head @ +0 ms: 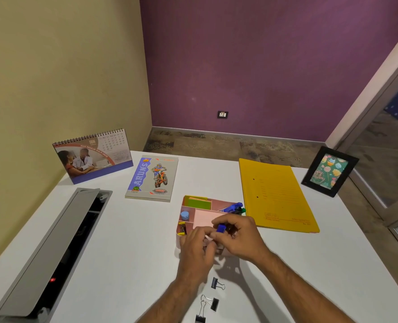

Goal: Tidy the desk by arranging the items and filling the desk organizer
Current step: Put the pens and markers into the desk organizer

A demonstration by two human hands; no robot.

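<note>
Both hands sit over the near end of the pink desk organizer (213, 207). My right hand (240, 238) pinches a small blue object (221, 228) between thumb and fingertips, right above the organizer's near compartments; it looks like a clip or sharpener, I can't tell which. My left hand (196, 247) has its fingers curled down at the organizer's near edge. Whether it holds anything, I can't tell: the fingertips are hidden.

Risks as I judge them:
- The blue object is small and held by a tip pinch. It could slip and land in the wrong slot or on the desk (132, 241).
- The left hand is crowding the drop zone and could nudge the light organizer sideways toward the yellow file folder (277, 194), which lies just beside it.
- Three binder clips (217, 283) lie loose near my forearms, so a wrist sweep could knock them off the near edge.

Hard to see: the near compartments are fully covered by my hands. The lowest clip is cut off by the frame. The pens (234, 207) at the organizer's right end are blurred together; no count possible.
</note>
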